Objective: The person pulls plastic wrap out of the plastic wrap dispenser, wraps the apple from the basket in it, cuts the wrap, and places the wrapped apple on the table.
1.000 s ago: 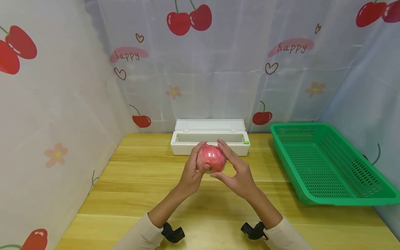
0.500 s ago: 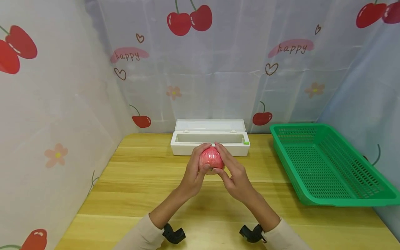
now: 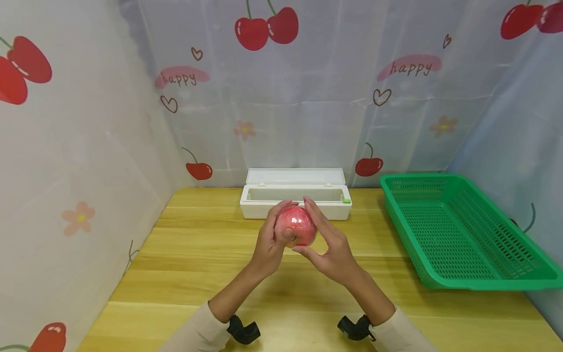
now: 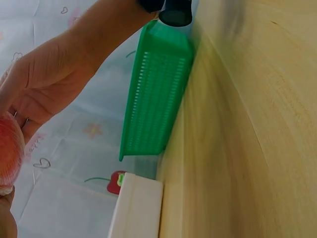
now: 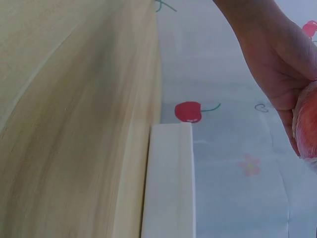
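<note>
A red-pink apple (image 3: 302, 224) in shiny clear plastic film is held up over the table between two hands. Its stem end faces the person. My left hand (image 3: 267, 247) grips it from the left, thumb across the near side. From the right, my right hand (image 3: 335, 250) cups it, fingers along the upper right and thumb at the lower edge. In the left wrist view the apple (image 4: 8, 151) shows at the left edge, below the right hand (image 4: 47, 82). The right wrist view has part of the wrapped apple (image 5: 308, 121) against the left hand (image 5: 280, 62).
Behind the hands, a long white box (image 3: 295, 211) with its lid raised stands near the back of the wooden table (image 3: 198, 274). A green slotted basket (image 3: 406, 244) sits on the right. Printed curtains (image 3: 303, 117) enclose the back and sides.
The right hand closes in over the apple, then its fingers and thumb spread apart again. The apple has turned slightly in the hands. Box and basket stay put.
</note>
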`<state>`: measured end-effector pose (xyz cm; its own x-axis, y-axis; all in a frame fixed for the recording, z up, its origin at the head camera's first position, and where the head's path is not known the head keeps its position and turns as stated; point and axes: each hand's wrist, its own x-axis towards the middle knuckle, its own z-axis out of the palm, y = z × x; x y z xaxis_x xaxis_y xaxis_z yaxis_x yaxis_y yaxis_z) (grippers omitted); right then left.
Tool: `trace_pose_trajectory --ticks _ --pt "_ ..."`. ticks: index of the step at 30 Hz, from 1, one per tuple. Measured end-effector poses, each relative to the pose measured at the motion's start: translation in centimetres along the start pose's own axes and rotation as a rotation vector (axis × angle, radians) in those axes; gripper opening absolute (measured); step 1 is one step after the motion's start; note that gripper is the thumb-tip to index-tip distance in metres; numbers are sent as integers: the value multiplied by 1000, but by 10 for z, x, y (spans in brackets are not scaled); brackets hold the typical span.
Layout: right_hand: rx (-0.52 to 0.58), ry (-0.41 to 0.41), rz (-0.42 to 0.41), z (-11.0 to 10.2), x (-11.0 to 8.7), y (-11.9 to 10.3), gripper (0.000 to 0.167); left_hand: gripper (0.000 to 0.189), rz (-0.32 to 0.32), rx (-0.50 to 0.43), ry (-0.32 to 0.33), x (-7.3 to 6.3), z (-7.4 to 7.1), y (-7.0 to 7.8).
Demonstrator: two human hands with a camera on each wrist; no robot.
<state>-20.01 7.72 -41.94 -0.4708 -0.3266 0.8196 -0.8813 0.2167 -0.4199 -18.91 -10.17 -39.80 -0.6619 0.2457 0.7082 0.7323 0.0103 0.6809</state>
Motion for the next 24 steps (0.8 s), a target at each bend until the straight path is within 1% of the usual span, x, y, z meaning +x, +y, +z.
trace_pose_trajectory --ticks 2,3,5,10,13,17,24 --pt "4 4 -4 1 0 0 78 60 -26 -48 -3 -1 0 0" --pt "6 6 -9 2 0 0 76 59 -26 -55 1 -1 0 -1" --pt "6 5 -9 4 -1 0 75 57 -5 -61 5 -2 0 -1" --pt "5 -20 22 6 -3 -1 75 50 89 -39 17 0 0 -2" --pt "9 -29 46 6 -4 -1 74 43 109 -34 18 0 1 -3" --pt "17 -27 49 6 -5 -1 70 40 106 -16 18 0 3 -3" --pt "14 4 26 10 -4 -2 64 35 105 51 37 -2 5 -3"
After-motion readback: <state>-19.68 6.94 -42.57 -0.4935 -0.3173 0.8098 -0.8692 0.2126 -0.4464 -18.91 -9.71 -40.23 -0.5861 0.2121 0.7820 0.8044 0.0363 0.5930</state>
